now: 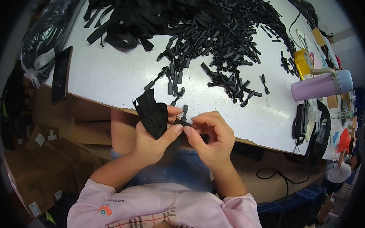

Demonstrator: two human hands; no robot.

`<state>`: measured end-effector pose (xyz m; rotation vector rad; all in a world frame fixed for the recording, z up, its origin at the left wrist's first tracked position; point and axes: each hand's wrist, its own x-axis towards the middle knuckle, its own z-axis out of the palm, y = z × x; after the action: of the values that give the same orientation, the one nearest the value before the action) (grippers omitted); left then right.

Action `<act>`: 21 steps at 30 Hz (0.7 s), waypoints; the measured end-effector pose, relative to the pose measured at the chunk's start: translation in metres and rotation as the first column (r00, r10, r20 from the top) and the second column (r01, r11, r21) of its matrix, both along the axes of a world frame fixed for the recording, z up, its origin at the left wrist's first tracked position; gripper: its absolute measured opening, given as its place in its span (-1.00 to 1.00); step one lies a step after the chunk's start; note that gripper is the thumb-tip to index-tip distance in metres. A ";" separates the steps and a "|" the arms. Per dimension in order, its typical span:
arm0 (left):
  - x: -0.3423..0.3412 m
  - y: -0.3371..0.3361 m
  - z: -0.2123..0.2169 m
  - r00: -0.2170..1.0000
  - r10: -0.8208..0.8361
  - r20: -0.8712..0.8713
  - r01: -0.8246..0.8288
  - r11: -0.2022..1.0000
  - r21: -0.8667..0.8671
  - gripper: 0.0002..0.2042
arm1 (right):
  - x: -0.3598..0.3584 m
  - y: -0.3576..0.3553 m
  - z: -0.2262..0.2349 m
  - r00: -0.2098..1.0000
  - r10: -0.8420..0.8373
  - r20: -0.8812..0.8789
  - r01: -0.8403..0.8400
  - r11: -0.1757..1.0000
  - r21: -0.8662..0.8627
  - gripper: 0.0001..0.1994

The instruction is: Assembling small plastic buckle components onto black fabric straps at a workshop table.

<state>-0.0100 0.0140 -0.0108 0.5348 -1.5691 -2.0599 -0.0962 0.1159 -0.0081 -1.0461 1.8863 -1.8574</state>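
Note:
My left hand (150, 147) is closed round a bundle of black zipper tapes (150, 114), whose ends stick up above the fingers. Its thumb meets the thumb of my right hand (214, 142) at the table's front edge. The right thumb and index finger pinch the end of one tape, with the other fingers curled. Between the fingertips a black zipper slider (185, 112) stands with its pull pointing away from me. Whether the tape runs inside the slider is hidden by my fingers. Just beyond lie loose zipper sliders (232, 83) with long pulls.
A heap of sliders (218, 38) and black tapes (129, 18) covers the far part of the white table (111, 76). A phone (62, 74) lies at the left edge. On the right are a lilac bottle (314, 87) and yellow tape roll (302, 62). Cardboard boxes (41, 173) stand lower left.

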 end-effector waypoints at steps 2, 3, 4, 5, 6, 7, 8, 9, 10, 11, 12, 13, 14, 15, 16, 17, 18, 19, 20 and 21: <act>0.006 -0.002 -0.001 0.999 -0.028 -0.016 0.027 0.999 -0.026 -0.82 | 0.006 0.000 -0.004 0.995 -0.033 0.089 0.035 0.999 -0.022 -0.93; 0.005 -0.002 -0.001 1.000 -0.027 -0.015 0.026 0.999 -0.026 -0.82 | 0.008 -0.002 -0.006 0.997 -0.025 0.076 0.029 0.998 -0.056 -0.93; 0.003 -0.002 -0.001 0.999 -0.009 -0.047 0.004 0.994 -0.111 -0.81 | 0.009 -0.003 -0.006 0.998 -0.017 0.062 0.022 0.996 -0.090 -0.93; 0.002 -0.002 0.000 0.997 0.006 -0.080 -0.022 0.981 -0.195 -0.81 | 0.009 -0.003 -0.006 0.998 -0.016 0.062 0.022 0.996 -0.091 -0.93; 0.003 -0.003 0.001 0.997 0.005 -0.079 -0.021 0.981 -0.195 -0.81 | 0.008 -0.003 -0.006 0.972 0.045 0.232 -0.013 0.991 -0.137 -0.93; 0.005 -0.005 0.003 0.998 -0.052 -0.039 0.048 0.994 -0.097 -0.81 | 0.008 -0.003 -0.006 0.914 0.111 0.391 -0.039 0.981 -0.188 -0.94; 0.007 -0.007 0.004 0.994 -0.114 -0.005 0.114 0.994 0.005 -0.80 | 0.005 -0.001 -0.006 0.914 0.110 0.391 -0.038 0.981 -0.188 -0.94; 0.009 -0.009 0.004 0.993 -0.114 -0.006 0.114 0.993 0.005 -0.80 | 0.001 0.002 -0.006 0.830 0.230 0.508 -0.120 0.963 -0.241 -0.95; 0.010 -0.010 0.003 0.989 -0.145 0.004 0.145 0.989 0.025 -0.81 | -0.003 0.004 -0.006 0.717 0.343 0.607 -0.190 0.934 -0.304 -0.97; 0.010 -0.011 0.003 0.984 -0.177 0.013 0.176 0.983 0.045 -0.82 | -0.007 0.006 -0.004 0.718 0.343 0.606 -0.189 0.934 -0.304 -0.97; 0.010 -0.011 0.003 0.984 -0.176 0.014 0.176 0.983 0.044 -0.82 | -0.010 0.007 -0.002 0.656 0.376 0.655 -0.251 0.926 -0.280 -0.97; 0.010 -0.011 0.003 0.982 -0.186 0.030 0.185 0.982 0.047 -0.83 | -0.012 0.007 -0.001 0.589 0.402 0.701 -0.313 0.913 -0.260 -0.97; 0.010 -0.010 0.004 0.980 -0.196 0.047 0.193 0.980 0.050 -0.83 | -0.013 0.007 0.000 0.589 0.403 0.701 -0.314 0.913 -0.261 -0.97; 0.010 -0.010 0.005 0.979 -0.197 0.046 0.195 0.980 0.050 -0.83 | -0.014 0.008 0.001 0.572 0.399 0.716 -0.318 0.913 -0.254 -0.97; 0.009 -0.010 0.005 0.981 -0.193 0.036 0.191 0.981 0.032 -0.84 | -0.014 0.008 0.002 0.555 0.395 0.732 -0.323 0.913 -0.248 -0.96; 0.009 -0.009 0.006 0.982 -0.188 0.025 0.188 0.982 0.014 -0.85 | -0.012 0.007 0.004 0.556 0.394 0.732 -0.323 0.914 -0.247 -0.96; 0.007 -0.009 0.007 0.982 -0.188 0.025 0.188 0.982 0.014 -0.85 | -0.008 0.006 0.005 0.634 0.321 0.704 -0.253 0.946 -0.204 -0.96; 0.005 -0.008 0.007 0.987 -0.163 0.015 0.163 0.986 -0.016 -0.85 | -0.003 0.004 0.005 0.703 0.242 0.669 -0.179 0.970 -0.164 -0.96; 0.004 -0.008 0.007 0.990 -0.138 0.004 0.138 0.989 -0.046 -0.85 | 0.001 0.001 0.003 0.703 0.242 0.669 -0.178 0.970 -0.164 -0.96; 0.005 -0.008 0.007 0.991 -0.136 0.005 0.137 0.990 -0.046 -0.85 | 0.007 -0.003 0.000 0.826 0.161 0.540 -0.094 0.984 -0.150 -0.95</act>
<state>-0.0053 0.0063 -0.0037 0.4226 -1.6927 -2.1166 -0.0893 0.1132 -0.0079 -0.5539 1.3496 -1.9383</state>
